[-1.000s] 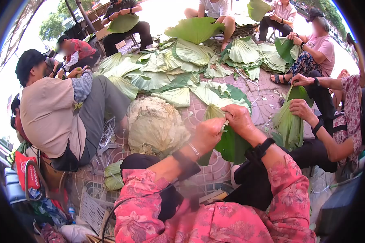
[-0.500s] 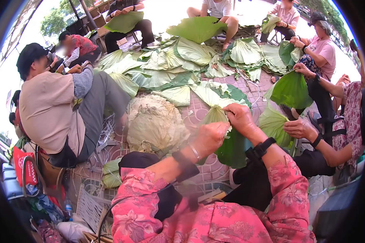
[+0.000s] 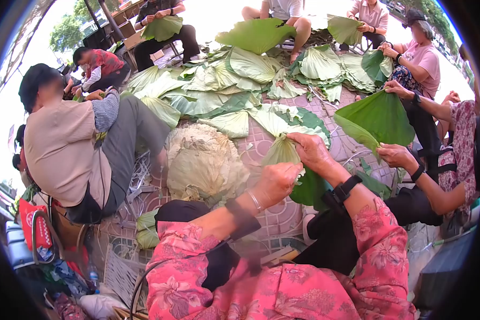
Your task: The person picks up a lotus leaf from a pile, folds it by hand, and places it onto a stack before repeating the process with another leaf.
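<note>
A large lotus leaf [image 3: 279, 152], pale underside showing and bunched into folds, hangs between my two hands. My right hand [image 3: 310, 151] is closed on its gathered upper part. Lower and to the left, my left hand [image 3: 277, 184] is curled into a fist at the folds, its fingertips mostly hidden. A darker green part of leaf [image 3: 307, 189] shows below my right hand. Just left of my left hand lies a round stack of dry, pale brown leaves [image 3: 204, 162] on the paving.
Overlapping lotus leaves [image 3: 218, 80] cover the ground ahead. At right, a co-worker's hands hold a green leaf [image 3: 381, 120]. Another person [image 3: 69, 144] sits close on the left. A red bag [image 3: 34, 224] and a woven chair [image 3: 120, 274] are at lower left.
My hands stay almost in place on the leaf, with its green lower part shifted slightly. The right co-worker's leaf has spread wider, and a leaf at the back right is opened out.
</note>
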